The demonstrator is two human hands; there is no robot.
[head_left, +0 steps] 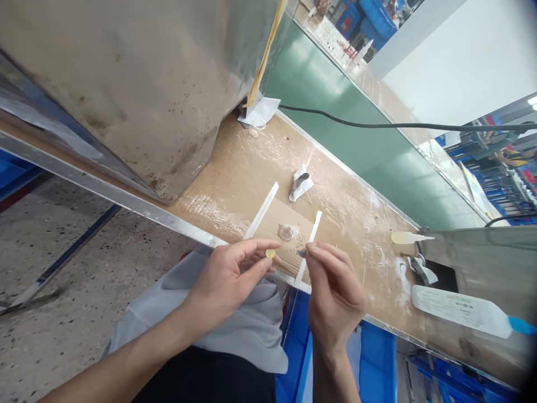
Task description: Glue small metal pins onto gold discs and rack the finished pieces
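Observation:
My left hand (235, 274) pinches a small round yellow disc (270, 253) between thumb and fingertips, above the near edge of the bench. To its right, my right hand (335, 285) is closed, thumb against forefinger, on a tiny bluish piece (301, 253) whose kind I cannot make out. The two hands are a short gap apart. Just beyond them lies a small clear round dish (288, 232) on cardboard, with tiny specks scattered beside it. Strips of white tape (262, 210) run along both sides of this patch.
Crumpled white paper with a dark piece (300, 182) lies farther back. At right are a small yellowish dropper bottle (406, 238) and a large white bottle with a blue cap (461, 310). A metal box (138, 84) stands at left. A black cable (356, 124) crosses the green divider (335, 101).

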